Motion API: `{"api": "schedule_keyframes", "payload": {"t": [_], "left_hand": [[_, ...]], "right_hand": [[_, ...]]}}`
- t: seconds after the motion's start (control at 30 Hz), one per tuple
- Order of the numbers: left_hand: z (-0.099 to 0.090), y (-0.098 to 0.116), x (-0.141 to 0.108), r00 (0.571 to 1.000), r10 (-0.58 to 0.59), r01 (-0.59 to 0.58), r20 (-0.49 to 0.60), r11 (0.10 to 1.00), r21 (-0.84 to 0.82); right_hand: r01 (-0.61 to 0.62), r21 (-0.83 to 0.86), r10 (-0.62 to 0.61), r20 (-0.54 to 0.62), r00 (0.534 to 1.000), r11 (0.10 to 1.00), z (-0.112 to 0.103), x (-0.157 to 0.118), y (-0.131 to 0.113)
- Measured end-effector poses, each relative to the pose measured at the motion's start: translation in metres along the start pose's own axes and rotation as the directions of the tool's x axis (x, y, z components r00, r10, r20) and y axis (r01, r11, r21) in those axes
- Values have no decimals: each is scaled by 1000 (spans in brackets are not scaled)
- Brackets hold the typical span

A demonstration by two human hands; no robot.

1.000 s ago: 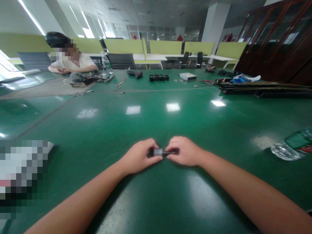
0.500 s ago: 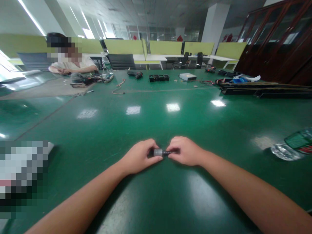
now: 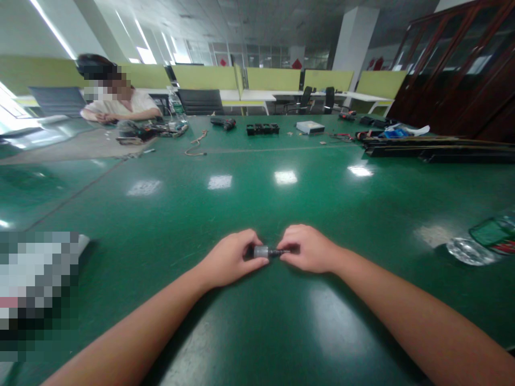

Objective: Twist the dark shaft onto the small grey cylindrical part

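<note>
Between my two hands, just over the green table, is a small grey metal cylinder with a thin, dark, ribbed shaft running to the right. My left hand is closed round the cylinder, thumb at its near side and fingers at its far side; its left end is dark and partly hidden. The fingers and thumb of my right hand pinch the shaft, whose tip is partly covered by them. The piece lies about level, pointing left to right.
A clear plastic bottle lies at the right. A pixelated box-like thing is at the left. Across the green table are a power drill, a black block, a silver box and long black bars. A person sits far left.
My right hand has shifted very slightly to the right along the shaft, so a little more of it shows. My left hand and the cylinder have stayed in place.
</note>
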State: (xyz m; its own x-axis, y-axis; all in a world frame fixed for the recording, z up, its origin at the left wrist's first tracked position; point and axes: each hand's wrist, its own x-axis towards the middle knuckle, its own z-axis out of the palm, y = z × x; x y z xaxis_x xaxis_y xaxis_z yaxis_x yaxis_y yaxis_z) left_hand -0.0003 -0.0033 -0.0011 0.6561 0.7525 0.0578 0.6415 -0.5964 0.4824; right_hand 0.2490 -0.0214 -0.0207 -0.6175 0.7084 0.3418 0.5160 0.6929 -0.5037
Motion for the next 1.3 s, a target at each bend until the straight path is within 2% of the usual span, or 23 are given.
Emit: {"api": "schedule_keyframes", "payload": {"t": [0.47, 1.3], "left_hand": [[0, 1, 0, 1000, -21, 21, 7, 1000, -5], [1, -1, -1, 1000, -19, 19, -14, 999, -26]], "right_hand": [[-14, -48, 15, 13, 1000, 999, -4, -3, 1], [-73, -28, 73, 12, 997, 997, -11, -4, 2]]}}
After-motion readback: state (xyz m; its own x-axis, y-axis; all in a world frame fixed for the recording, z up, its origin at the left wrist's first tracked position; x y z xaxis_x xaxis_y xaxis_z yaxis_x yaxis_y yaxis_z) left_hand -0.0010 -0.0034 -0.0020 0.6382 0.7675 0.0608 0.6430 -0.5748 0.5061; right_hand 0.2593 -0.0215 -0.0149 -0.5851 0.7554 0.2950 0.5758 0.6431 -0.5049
